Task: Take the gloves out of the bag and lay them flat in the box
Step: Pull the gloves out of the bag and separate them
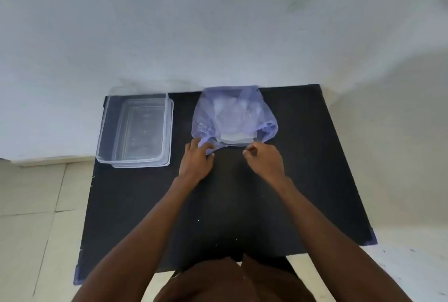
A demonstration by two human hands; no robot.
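A thin purple plastic bag (pixel 206 117) lies at the far middle of the black table (pixel 303 168), its mouth toward me. Pale clear gloves (pixel 236 139) show through it and stick out a little at the mouth. My left hand (pixel 197 160) pinches the bag's near left edge. My right hand (pixel 266 158) has its fingers closed at the near right edge of the mouth, beside the gloves. A clear plastic box (pixel 135 129) stands to the left of the bag, with nothing visible in it.
The box rests on its clear lid (pixel 169 156) at the table's far left corner. A white wall (pixel 218 23) rises right behind the table. Pale floor tiles (pixel 31 217) lie to the left and right.
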